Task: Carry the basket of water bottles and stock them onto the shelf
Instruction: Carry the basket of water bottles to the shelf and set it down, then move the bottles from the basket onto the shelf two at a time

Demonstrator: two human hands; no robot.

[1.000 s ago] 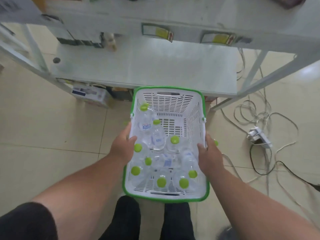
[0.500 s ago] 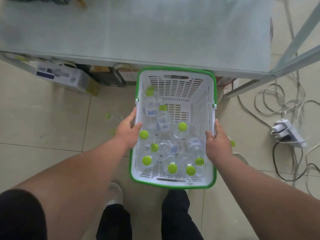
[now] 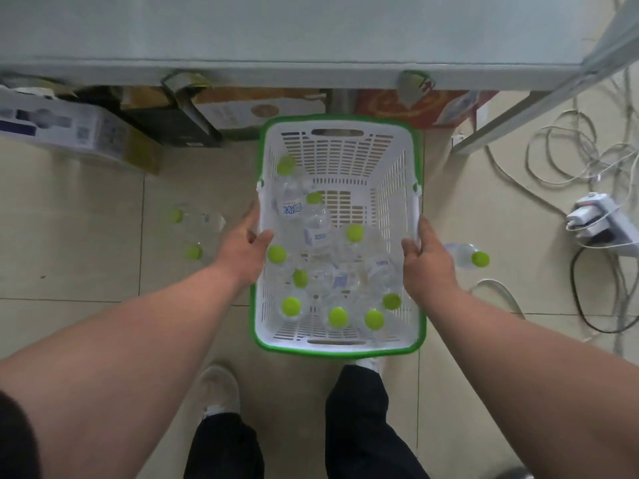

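Observation:
A white slotted basket (image 3: pixel 340 148) with a green rim sits low in front of the grey shelf (image 3: pixel 311 36). Inside it lie several clear water bottles (image 3: pixel 313 233) with lime-green caps, bunched toward the near end. My left hand (image 3: pixel 243 248) grips the basket's left rim, thumb over the inside. My right hand (image 3: pixel 427 262) grips the right rim the same way. Loose bottles lie on the floor: two to the left (image 3: pixel 193 223) and one to the right (image 3: pixel 466 257).
Cardboard boxes (image 3: pixel 242 108) and a blue-and-white carton (image 3: pixel 69 129) sit under the shelf. A shelf leg (image 3: pixel 511 122) slants at the right. Tangled cables (image 3: pixel 570 157) and a power strip (image 3: pixel 601 219) lie on the tiled floor at right. My feet stand just below the basket.
The basket has come down toward the floor and the view has tilted downward; the shelf now fills only the top edge. Both hands keep their grip on the rims.

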